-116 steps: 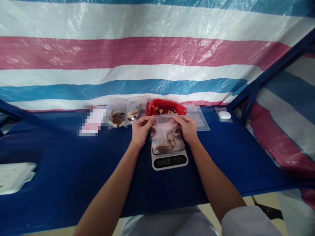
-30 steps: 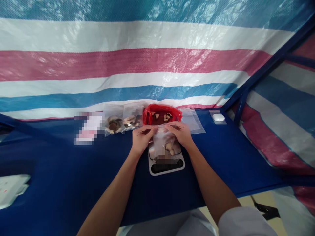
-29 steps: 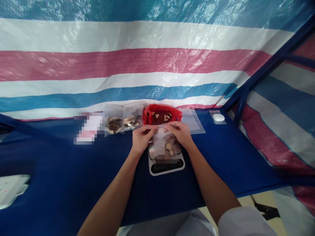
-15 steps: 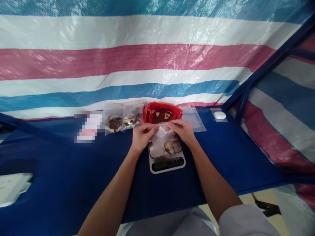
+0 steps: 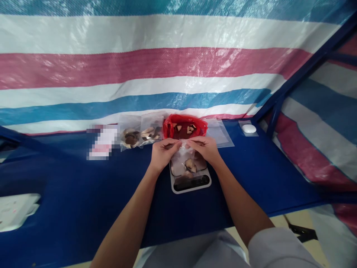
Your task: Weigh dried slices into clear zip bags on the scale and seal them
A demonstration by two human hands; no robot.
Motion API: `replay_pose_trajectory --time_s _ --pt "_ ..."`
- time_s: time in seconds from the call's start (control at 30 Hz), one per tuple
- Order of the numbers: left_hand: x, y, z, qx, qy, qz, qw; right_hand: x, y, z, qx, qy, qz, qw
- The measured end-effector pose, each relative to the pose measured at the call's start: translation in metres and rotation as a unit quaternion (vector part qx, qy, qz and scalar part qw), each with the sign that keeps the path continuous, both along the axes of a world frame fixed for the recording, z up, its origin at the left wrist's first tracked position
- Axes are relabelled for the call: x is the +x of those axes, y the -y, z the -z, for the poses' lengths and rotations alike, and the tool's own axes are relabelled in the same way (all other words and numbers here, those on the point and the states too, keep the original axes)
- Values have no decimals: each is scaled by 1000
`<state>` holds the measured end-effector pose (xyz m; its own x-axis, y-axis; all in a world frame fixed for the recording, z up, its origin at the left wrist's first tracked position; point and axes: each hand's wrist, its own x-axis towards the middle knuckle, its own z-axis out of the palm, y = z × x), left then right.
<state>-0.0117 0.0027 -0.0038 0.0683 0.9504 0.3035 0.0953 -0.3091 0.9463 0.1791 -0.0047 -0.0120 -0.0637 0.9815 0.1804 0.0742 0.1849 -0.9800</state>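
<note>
where two hands (image 5: 164,154) (image 5: 205,149) pinch, one bag (image 5: 182,153) is held

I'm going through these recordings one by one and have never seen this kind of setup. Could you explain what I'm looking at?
There is no robot here: a person works bare-handed. The view comes from a camera worn on the head, looking forward and down.

The left hand and right hand pinch the top of a clear bag with pale and brownish pieces inside. It is in front of a digital scale; whether it rests on it, I can't tell.

On the blue table, behind the hands, is an open red bag with similar pieces. Two filled clear bags are to its left, flat clear bags to its right. Farther right, a white oval object lies on clear plastic.
</note>
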Motion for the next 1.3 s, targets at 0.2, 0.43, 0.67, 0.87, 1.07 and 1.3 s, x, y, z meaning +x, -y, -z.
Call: replay_pose_trajectory --time_s 0.2,0.43,0.67,0.87,1.07,1.3 --pt "-2 -3 1 -26 10 14 999 4 1 -1 -11 -14 23 1000" --pt "-6 -5 0 -7 21 28 999 -3 1 0 -36 -22 20 999" --pt "0 -2 -2 -37 49 20 998 -5 -1 -2 -1 -1 23 1000" --pt "-5 -6 1 -38 73 -4 997 -5 0 -3 -26 -27 22 999" --pt "-4 -5 1 -24 45 11 999 -9 0 -5 14 26 28 999" --pt "-1 -4 -2 -52 53 -4 997 -3 0 -4 -16 21 1 1000"
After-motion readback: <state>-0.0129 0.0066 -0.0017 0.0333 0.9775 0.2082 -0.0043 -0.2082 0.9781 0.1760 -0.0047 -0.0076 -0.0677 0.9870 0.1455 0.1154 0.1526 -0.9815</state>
